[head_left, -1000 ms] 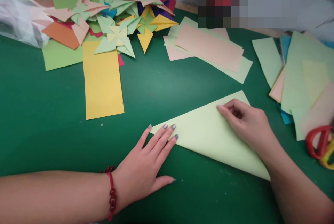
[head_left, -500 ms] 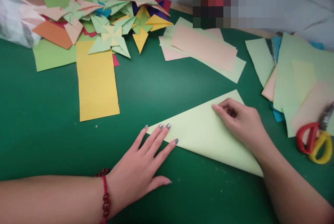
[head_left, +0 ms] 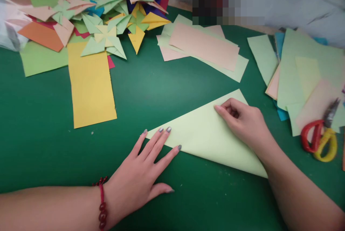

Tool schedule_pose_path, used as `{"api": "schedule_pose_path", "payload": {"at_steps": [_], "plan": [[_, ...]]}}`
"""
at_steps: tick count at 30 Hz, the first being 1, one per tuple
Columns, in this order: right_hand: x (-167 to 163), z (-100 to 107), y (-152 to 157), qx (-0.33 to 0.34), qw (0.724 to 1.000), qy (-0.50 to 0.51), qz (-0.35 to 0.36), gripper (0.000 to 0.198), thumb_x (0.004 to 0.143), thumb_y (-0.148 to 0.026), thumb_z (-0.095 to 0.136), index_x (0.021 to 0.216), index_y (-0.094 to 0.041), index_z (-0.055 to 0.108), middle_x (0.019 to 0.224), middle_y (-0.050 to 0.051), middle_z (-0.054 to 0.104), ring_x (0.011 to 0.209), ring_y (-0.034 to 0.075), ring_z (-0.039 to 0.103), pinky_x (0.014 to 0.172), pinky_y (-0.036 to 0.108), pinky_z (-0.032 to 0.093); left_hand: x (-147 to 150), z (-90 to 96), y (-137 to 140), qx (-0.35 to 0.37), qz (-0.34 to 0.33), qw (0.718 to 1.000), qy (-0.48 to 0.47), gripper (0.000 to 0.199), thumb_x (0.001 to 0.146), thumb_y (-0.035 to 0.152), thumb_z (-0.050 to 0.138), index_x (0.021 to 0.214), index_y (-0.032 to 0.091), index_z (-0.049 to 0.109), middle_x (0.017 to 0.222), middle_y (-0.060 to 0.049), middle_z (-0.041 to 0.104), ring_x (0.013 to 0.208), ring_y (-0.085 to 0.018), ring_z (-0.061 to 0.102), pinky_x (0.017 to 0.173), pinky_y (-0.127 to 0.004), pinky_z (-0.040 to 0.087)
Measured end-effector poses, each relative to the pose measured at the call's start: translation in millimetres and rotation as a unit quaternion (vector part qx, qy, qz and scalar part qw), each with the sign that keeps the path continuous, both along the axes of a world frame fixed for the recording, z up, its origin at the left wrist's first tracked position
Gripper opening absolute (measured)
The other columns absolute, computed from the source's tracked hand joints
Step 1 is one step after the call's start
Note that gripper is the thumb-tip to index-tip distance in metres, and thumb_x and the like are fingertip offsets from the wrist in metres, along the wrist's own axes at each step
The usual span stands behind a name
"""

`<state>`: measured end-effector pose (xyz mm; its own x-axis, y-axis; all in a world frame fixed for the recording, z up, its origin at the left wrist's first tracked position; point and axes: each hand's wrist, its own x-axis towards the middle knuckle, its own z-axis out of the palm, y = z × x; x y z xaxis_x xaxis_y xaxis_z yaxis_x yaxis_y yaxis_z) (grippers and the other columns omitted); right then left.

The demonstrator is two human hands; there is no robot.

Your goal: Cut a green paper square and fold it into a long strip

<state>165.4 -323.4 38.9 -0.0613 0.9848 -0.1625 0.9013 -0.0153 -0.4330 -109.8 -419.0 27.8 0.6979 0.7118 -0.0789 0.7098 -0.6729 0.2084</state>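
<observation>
A pale green sheet of paper (head_left: 199,130), folded into a long pointed shape, lies flat on the green tabletop. My left hand (head_left: 145,166) is open with its fingers spread, the fingertips resting over the narrow left tip of the paper. On the wide right part of the same sheet sits my right hand (head_left: 239,119), its fingers curled in and the thumb close against the index finger. Nothing shows between those fingers; their undersides are hidden. A red beaded bracelet (head_left: 102,206) circles the left wrist.
Folded paper stars (head_left: 105,35) and coloured sheets are heaped at the back left, by a yellow paper strip (head_left: 93,87). Pink and green strips (head_left: 202,46) lie at the back middle. At right, scissors (head_left: 322,135) with red and yellow handles lie beside stacked sheets (head_left: 291,76).
The camera's view has shifted slightly, so most things appear a little further left. Both hands keep nearly the same places on the folded paper.
</observation>
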Motion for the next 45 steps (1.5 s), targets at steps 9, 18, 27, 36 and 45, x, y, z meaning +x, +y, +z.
{"api": "schedule_pose_path", "payload": {"at_steps": [9,18,27,36,45], "plan": [[1,-1,0,-0.003,1.0,0.001,-0.005,0.026,0.084,-0.045,0.05,0.07,-0.023,0.053,0.063,-0.001,0.059,0.056,0.013,0.052,0.051,0.026,0.036,-1,-2.3,-1,0.004,0.002,1.0,0.008,0.077,0.081,0.07,0.031,0.142,0.021,0.03,0.148,-0.018,0.027,0.138,-0.031,0.02,0.11,-0.047,0.014],[1,-1,0,-0.004,1.0,-0.001,-0.004,0.026,0.084,-0.044,0.05,0.069,-0.023,0.052,0.063,0.0,0.059,0.056,0.013,0.052,0.051,0.026,0.036,0,-4.0,-4,0.052,0.005,0.999,0.013,0.084,0.083,0.069,0.031,0.137,0.004,0.038,0.146,-0.016,0.03,0.137,-0.029,0.025,0.113,-0.038,0.011],[1,-1,0,-0.003,1.0,0.003,-0.004,0.026,0.084,-0.044,0.052,0.07,-0.022,0.054,0.062,-0.001,0.058,0.055,0.013,0.052,0.05,0.025,0.036,0,-3.5,-4,0.045,0.001,0.999,0.016,0.085,0.083,0.068,0.03,0.136,0.003,0.038,0.147,-0.018,0.028,0.138,-0.03,0.019,0.114,-0.04,0.008],[1,0,0,-0.006,1.0,0.0,-0.008,0.026,0.084,-0.044,0.052,0.07,-0.023,0.054,0.063,-0.001,0.058,0.056,0.012,0.052,0.051,0.025,0.036,0,-4.1,-5,0.037,0.012,0.999,0.011,0.085,0.083,0.069,0.03,0.138,0.004,0.035,0.148,-0.019,0.025,0.138,-0.032,0.018,0.112,-0.043,0.011],[0,-1,1,-0.011,1.0,0.001,-0.012,0.025,0.084,-0.044,0.052,0.071,-0.023,0.054,0.063,-0.001,0.058,0.056,0.013,0.052,0.051,0.026,0.036,0,-0.3,-13,0.039,0.064,0.997,0.026,0.091,0.079,0.071,0.036,0.143,0.008,0.024,0.147,-0.024,0.023,0.136,-0.037,0.021,0.11,-0.047,0.019]]}}
